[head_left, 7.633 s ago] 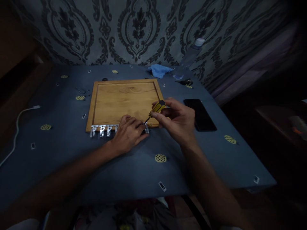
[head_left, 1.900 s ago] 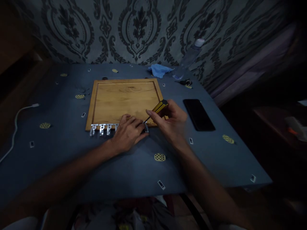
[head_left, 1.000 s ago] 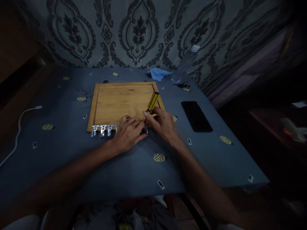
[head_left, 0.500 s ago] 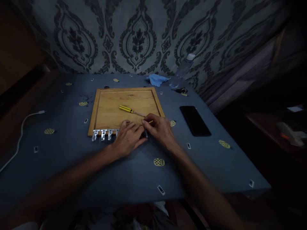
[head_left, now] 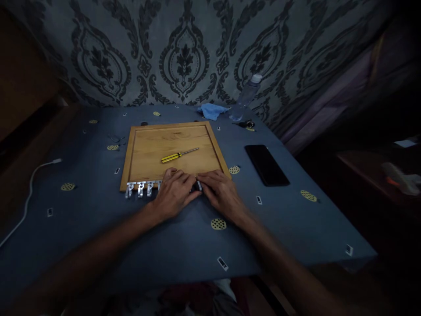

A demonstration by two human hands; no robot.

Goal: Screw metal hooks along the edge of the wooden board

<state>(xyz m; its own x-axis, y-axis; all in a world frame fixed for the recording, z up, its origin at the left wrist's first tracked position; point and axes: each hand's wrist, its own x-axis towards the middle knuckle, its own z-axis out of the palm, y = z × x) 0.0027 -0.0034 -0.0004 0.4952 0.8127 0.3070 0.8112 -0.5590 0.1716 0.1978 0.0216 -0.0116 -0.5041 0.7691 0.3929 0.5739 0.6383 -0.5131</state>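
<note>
left hand (head_left: 174, 193): spread flat, pressing hook rail (head_left: 141, 186) | right hand (head_left: 219, 191): fingertips at hook rail's end, perhaps pinching, cannot tell | screwdriver (head_left: 179, 154): unheld, just beyond both hands, on wooden board (head_left: 148, 145)

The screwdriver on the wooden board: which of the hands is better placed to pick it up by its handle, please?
Probably the left hand: the screwdriver has its yellow handle just beyond that hand's fingers, while the right hand sits nearer the metal tip.

One left hand (head_left: 173, 194), one right hand (head_left: 219, 193), one screwdriver (head_left: 174, 156), one board (head_left: 153, 142), one phone (head_left: 266, 165), one bottle (head_left: 246, 95)
</note>
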